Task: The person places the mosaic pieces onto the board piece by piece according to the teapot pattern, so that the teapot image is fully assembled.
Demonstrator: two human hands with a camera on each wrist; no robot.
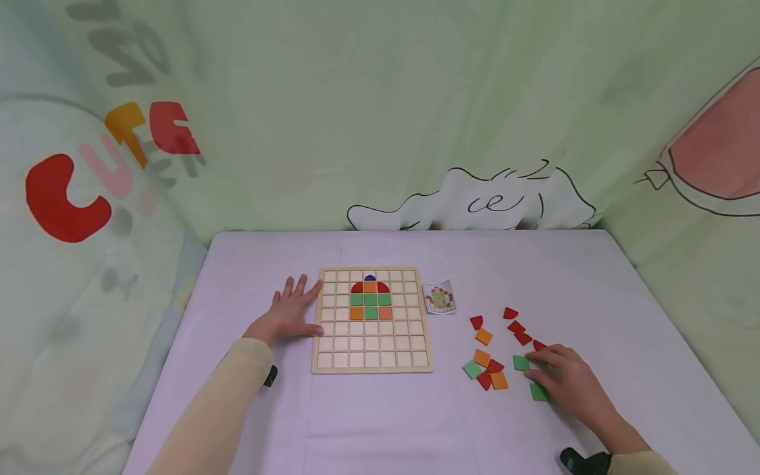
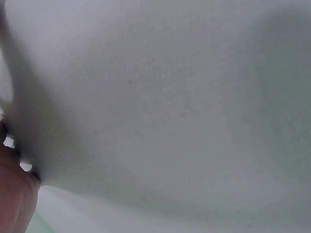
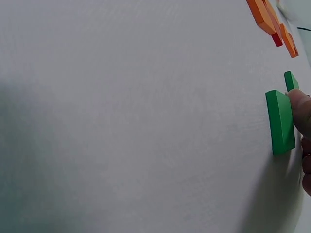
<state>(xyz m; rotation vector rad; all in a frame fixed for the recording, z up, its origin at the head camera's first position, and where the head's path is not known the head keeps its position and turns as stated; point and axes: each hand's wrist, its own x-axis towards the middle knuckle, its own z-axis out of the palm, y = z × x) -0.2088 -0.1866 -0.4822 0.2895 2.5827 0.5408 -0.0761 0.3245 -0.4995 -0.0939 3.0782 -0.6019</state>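
A wooden grid board [image 1: 373,370] lies on the table, with colored tiles forming a figure in its upper middle. Row by row, these are a blue rounded piece [image 1: 370,278], red quarter-rounds beside an orange square, a green row, then orange, green, orange. My left hand [image 1: 287,313] is spread at the board's left edge, with fingertips and thumb touching the frame. On the right, thumb and index finger of my right hand [image 1: 567,379] pinch a green square tile [image 1: 520,363] at its near side. Another green tile [image 1: 539,392] lies beneath that hand, large in the right wrist view [image 3: 280,124].
A small picture card [image 1: 439,297] sits right of the board. Loose red quarter-rounds [image 1: 510,313], orange squares [image 1: 499,380] and a green square [image 1: 472,369] lie scattered between card and right hand. A printed curtain [image 1: 332,119] stands behind the table. The left wrist view shows mostly pale cloth.
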